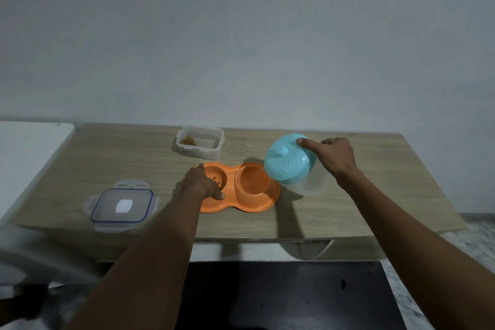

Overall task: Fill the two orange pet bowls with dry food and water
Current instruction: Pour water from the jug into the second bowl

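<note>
An orange double pet bowl [263, 202] lies on the wooden table. Its left bowl holds some brown dry food [217, 181]; its right bowl [251, 179] looks wet or filled, though I cannot tell for sure. My left hand [201, 182] rests on the dish's left rim, thumb on the front edge. My right hand [334, 157] holds a clear jug with a turquoise lid [289, 162], tipped on its side toward the right bowl, its lid hanging over that bowl's right edge.
A clear food container [199, 143] with a little dry food stands behind the dish. Its blue-rimmed lid [122, 206] lies at the front left. A white surface [26, 155] adjoins the table on the left. A dark panel [281, 295] sits below the table's front edge.
</note>
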`<state>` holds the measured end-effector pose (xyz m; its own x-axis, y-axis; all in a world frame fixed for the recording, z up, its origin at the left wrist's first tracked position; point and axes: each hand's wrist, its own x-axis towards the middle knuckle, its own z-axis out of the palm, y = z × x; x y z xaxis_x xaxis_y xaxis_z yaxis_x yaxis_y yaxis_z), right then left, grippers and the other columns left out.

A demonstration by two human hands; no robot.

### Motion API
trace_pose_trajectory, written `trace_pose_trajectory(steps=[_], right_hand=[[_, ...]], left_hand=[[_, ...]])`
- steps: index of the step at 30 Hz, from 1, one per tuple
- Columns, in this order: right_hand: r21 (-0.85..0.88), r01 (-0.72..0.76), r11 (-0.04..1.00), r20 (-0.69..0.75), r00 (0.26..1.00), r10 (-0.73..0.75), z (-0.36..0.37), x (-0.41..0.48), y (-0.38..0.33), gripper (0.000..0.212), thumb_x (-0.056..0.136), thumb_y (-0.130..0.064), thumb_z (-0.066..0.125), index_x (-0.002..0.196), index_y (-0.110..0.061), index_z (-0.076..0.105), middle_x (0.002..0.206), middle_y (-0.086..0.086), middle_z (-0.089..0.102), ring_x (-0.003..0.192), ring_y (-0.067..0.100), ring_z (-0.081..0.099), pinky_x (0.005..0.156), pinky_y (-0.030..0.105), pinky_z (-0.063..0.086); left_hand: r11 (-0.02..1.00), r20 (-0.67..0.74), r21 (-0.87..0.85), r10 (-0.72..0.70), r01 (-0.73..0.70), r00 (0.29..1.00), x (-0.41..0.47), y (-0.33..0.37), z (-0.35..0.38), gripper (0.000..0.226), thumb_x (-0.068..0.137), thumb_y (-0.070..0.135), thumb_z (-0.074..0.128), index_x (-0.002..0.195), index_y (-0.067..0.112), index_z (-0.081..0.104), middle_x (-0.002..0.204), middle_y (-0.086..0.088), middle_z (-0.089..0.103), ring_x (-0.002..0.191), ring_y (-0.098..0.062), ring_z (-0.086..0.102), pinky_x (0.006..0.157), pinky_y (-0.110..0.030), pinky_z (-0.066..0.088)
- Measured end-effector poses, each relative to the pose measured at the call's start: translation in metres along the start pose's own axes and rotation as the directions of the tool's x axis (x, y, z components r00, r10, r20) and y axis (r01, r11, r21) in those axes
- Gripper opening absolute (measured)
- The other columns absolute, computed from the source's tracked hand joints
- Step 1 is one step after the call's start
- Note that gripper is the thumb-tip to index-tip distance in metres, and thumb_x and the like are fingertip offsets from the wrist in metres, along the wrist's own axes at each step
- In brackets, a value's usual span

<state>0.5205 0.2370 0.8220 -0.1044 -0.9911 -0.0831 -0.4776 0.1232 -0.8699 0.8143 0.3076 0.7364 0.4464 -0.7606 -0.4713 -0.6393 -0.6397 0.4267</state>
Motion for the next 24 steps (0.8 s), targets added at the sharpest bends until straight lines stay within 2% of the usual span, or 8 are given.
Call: trace_pose_trajectory(steps=[4,6,8,10,13,17,20,24], right_hand=[[0.149,-0.049,0.988,0.007,0.999,0.049,0.001,0.007,0.011,0.062,0.057,-0.056,0.088,0.051,-0.017,0.042,0.061,0.007,0.042,0.063,0.023,0.042,0.060,0.036,0.033],[0.216,-0.059,0.975,0.015,0.998,0.058,0.004,0.012,0.013,0.065,0.059,-0.054,0.088,0.050,-0.019,0.035,0.062,0.010,0.036,0.063,0.023,0.037,0.061,0.037,0.030],[0.288,-0.075,0.955,0.010,0.997,0.075,0.009,0.018,0.011,0.066,0.063,-0.050,0.089,0.051,-0.020,0.031,0.059,0.006,0.030,0.058,0.019,0.031,0.059,0.036,0.026],[0.356,-0.089,0.930,-0.004,0.995,0.097,0.017,0.027,0.010,0.061,0.065,-0.048,0.088,0.052,-0.018,0.037,0.058,0.003,0.031,0.059,0.018,0.031,0.059,0.035,0.027],[0.439,-0.110,0.892,0.004,0.993,0.120,0.035,0.041,0.008,0.048,0.069,-0.046,0.088,0.071,-0.010,0.055,0.071,0.011,0.039,0.068,0.020,0.038,0.064,0.036,0.033],[0.471,-0.163,0.867,0.058,0.986,0.154,0.068,0.063,0.002,0.045,0.078,-0.039,0.085,0.070,-0.012,0.050,0.064,0.003,0.038,0.060,0.014,0.035,0.058,0.029,0.032],[0.493,-0.226,0.840,0.107,0.974,0.200,0.088,0.082,0.001,0.041,0.081,-0.037,0.083,0.070,-0.011,0.053,0.063,-0.002,0.043,0.057,0.012,0.038,0.056,0.026,0.035],[0.515,-0.281,0.810,0.175,0.959,0.221,0.113,0.107,0.004,0.036,0.080,-0.040,0.082,0.090,-0.008,0.070,0.076,-0.003,0.057,0.064,0.012,0.045,0.059,0.028,0.039]], left_hand=[[1.000,-0.012,-0.017,-0.004,0.004,1.000,0.002,-0.001,0.001,0.127,0.056,0.028,0.095,0.156,0.020,0.018,0.159,-0.008,0.028,0.143,-0.033,0.031,0.110,-0.048,0.036],[1.000,-0.011,-0.013,0.001,-0.001,1.000,0.004,0.000,0.002,0.127,0.056,0.028,0.094,0.156,0.019,0.017,0.159,-0.008,0.027,0.144,-0.033,0.030,0.110,-0.048,0.035],[1.000,-0.008,-0.004,0.002,-0.002,1.000,0.005,0.000,0.002,0.129,0.055,0.029,0.095,0.156,0.019,0.016,0.160,-0.007,0.025,0.145,-0.032,0.029,0.110,-0.048,0.035],[1.000,-0.013,0.003,-0.008,0.008,1.000,0.005,0.000,0.002,0.131,0.052,0.031,0.095,0.156,0.022,0.016,0.160,-0.005,0.025,0.144,-0.032,0.031,0.110,-0.048,0.036],[1.000,-0.030,-0.001,-0.018,0.018,0.999,0.005,-0.003,0.005,0.133,0.048,0.035,0.095,0.155,0.025,0.018,0.159,-0.002,0.028,0.141,-0.033,0.035,0.108,-0.050,0.038],[0.999,-0.038,-0.042,-0.002,0.000,0.999,0.010,-0.009,0.008,0.136,0.044,0.037,0.096,0.155,0.023,0.019,0.159,-0.003,0.028,0.142,-0.031,0.033,0.111,-0.046,0.036],[0.998,-0.029,-0.063,0.021,-0.023,0.999,0.013,-0.012,0.011,0.132,0.051,0.030,0.096,0.156,0.019,0.016,0.163,-0.005,0.017,0.146,-0.030,0.025,0.114,-0.043,0.031],[0.999,0.005,-0.042,0.007,-0.007,1.000,0.017,-0.011,0.011,0.130,0.056,0.028,0.093,0.157,0.024,0.011,0.165,0.002,0.004,0.148,-0.028,0.019,0.112,-0.046,0.029]])
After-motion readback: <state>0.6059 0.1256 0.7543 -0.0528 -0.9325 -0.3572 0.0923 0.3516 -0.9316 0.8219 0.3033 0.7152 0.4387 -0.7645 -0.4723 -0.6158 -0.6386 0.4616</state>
